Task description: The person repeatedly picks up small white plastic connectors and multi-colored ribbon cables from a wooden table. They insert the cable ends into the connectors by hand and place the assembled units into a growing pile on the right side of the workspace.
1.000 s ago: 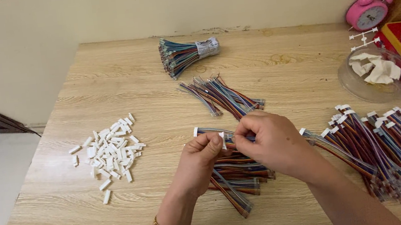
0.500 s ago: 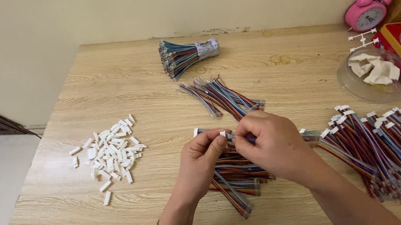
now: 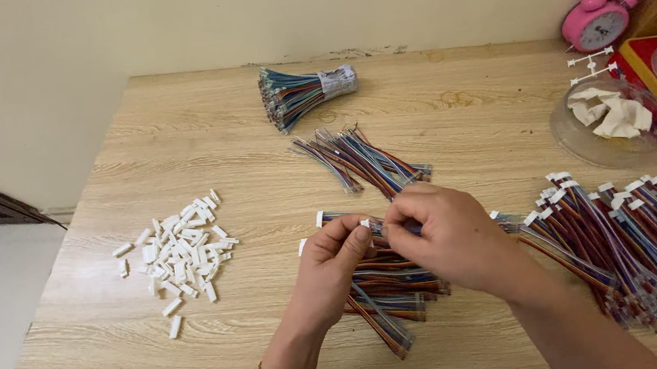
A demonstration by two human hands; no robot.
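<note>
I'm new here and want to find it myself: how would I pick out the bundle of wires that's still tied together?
Start at the far edge of the light wooden table, by the cream wall. Near the middle of that edge lies a fanned bundle of multicoloured wires. Unlike the loose wire heaps nearer the hands, it alone is bound at one end by a pale wrap.

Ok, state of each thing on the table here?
Left hand: grip pinching a white connector.
Right hand: grip closed on the wire ends.
Taped wire bundle: bound, lying flat.
White connector pile: loose, scattered.
Finished cables: heaped at right.
Clear bowl: open, holding white pieces.
</note>
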